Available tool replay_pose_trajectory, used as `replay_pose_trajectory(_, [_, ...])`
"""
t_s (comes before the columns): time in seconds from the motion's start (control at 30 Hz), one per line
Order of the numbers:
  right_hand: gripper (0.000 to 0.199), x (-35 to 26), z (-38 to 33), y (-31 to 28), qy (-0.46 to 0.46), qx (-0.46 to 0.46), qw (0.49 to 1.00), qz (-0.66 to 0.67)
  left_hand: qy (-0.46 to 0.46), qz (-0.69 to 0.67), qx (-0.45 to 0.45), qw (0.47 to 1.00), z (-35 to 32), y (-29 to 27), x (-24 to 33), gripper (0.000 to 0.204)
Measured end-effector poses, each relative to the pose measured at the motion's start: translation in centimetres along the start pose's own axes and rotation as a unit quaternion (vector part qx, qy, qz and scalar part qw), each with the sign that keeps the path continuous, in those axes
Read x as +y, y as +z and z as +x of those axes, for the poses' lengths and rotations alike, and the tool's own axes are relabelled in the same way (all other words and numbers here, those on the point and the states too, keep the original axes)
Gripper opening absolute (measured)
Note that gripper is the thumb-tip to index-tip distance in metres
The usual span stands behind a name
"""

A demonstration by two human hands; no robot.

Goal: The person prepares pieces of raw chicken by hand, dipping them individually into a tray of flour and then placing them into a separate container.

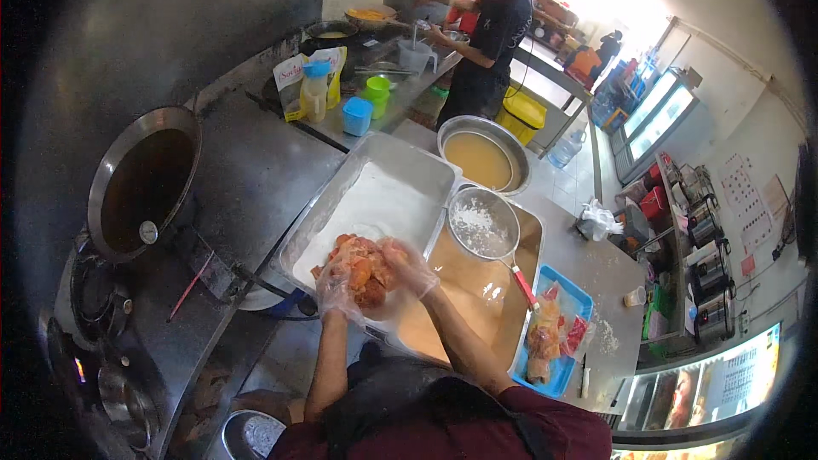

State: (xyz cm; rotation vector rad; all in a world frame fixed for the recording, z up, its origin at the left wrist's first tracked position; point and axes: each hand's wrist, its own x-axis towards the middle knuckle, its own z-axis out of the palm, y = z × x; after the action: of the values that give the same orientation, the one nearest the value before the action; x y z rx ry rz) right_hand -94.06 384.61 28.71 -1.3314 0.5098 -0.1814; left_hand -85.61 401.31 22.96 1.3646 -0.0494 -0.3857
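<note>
Both hands wear thin clear gloves. The fingers of the left hand (334,288) curl closed under and around the near side of a heap of chicken (362,266), orange-red with marinade. The right hand (407,266) cups the far side of the same heap, fingers wrapped part-way round it. The heap is gathered between the two palms; neither hand is flat or empty.

The chicken sits above the near end of the flour tray (400,162), over the white flour. Whether it rests on the flour or is lifted just clear is hard to tell at this resolution.

Handling, as a judgement: the pieces are soft, wet and slick, and the plastic gloves add little friction. The heap is loose, so single pieces can slide out at the sides. Support from below with cupped palms suits it better than a fingertip pinch. The weight appears moderate for two hands.

Right of the flour tray stands a second tray (443,324) holding tan liquid, with a sieve (482,223) laid across its far end. Farther right lies a blue tray (575,298). Left of the flour tray is a wok (145,183).
</note>
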Motion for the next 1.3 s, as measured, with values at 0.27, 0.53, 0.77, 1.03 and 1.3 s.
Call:
replay_pose_trajectory(0.27, [0.051,3.0,1.5,-1.0,-0.059,0.009,0.998,-0.003,-0.083,-0.162,0.012,0.983,-0.3,0.1,0.1,0.045])
replay_pose_trajectory(0.53, [0.056,3.7,1.5,-1.5,-0.035,0.032,0.999,0.014,-0.027,-0.110,-0.029,0.993,-0.1,-0.1,0.1,0.040])
replay_pose_trajectory(0.77, [0.055,2.6,1.3,-1.2,-0.028,0.072,0.996,-0.047,-0.088,-0.153,-0.001,0.984,-0.1,0.0,0.3,0.038])
replay_pose_trajectory(1.03, [0.042,3.0,1.5,-1.7,-0.045,0.049,0.997,-0.037,0.004,-0.177,-0.075,0.981,1.1,-1.4,-1.9,0.044])
replay_pose_trajectory(1.3, [0.033,4.4,2.5,-2.6,-0.043,0.017,0.999,0.027,-0.027,-0.267,-0.082,0.960,0.9,-1.1,-1.9,0.046])
